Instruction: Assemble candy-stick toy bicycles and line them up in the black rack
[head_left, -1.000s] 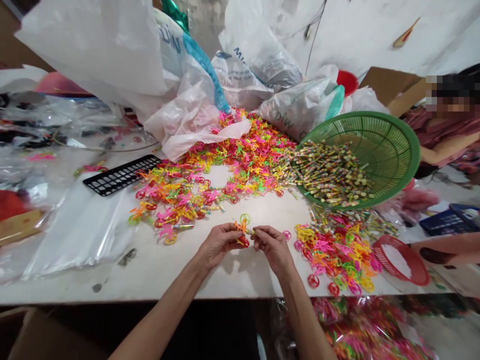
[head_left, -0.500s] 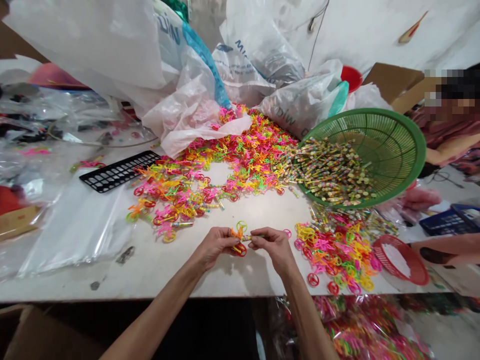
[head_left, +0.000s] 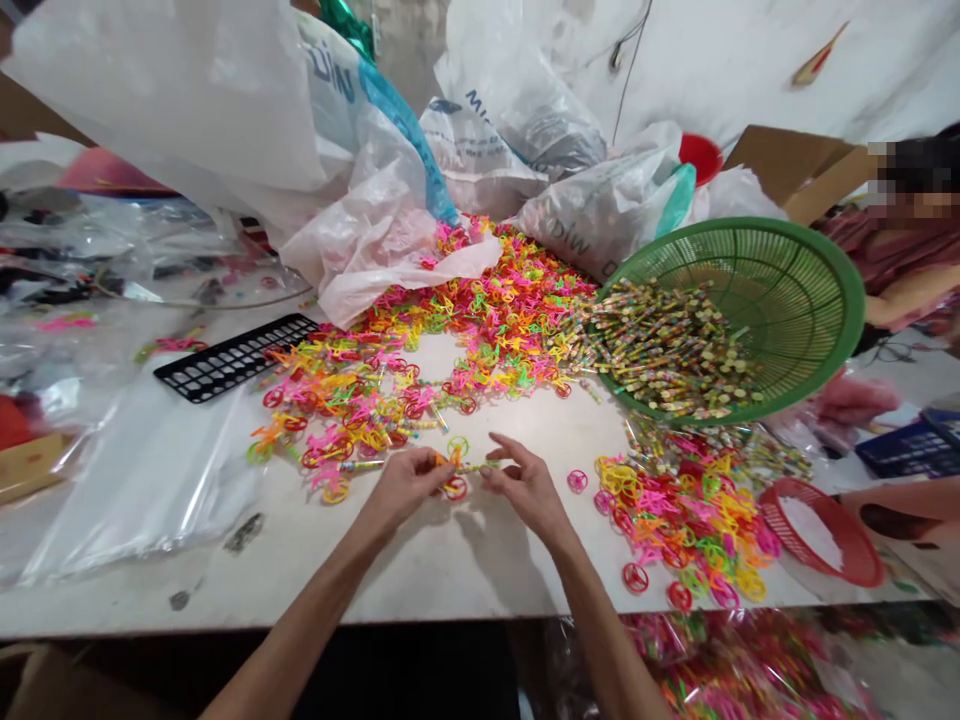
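Pinching a striped plastic-wheeled stick point(head_left: 474, 467) in the left hand point(head_left: 409, 485) to steady it, right hand point(head_left: 529, 490) open just alongside!

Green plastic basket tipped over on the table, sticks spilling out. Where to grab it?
Take the raised right rim of the green plastic basket, coming from the right and above. The basket leans with that edge lifted, so the rim stands free, while its lower edge lies among the striped sticks.
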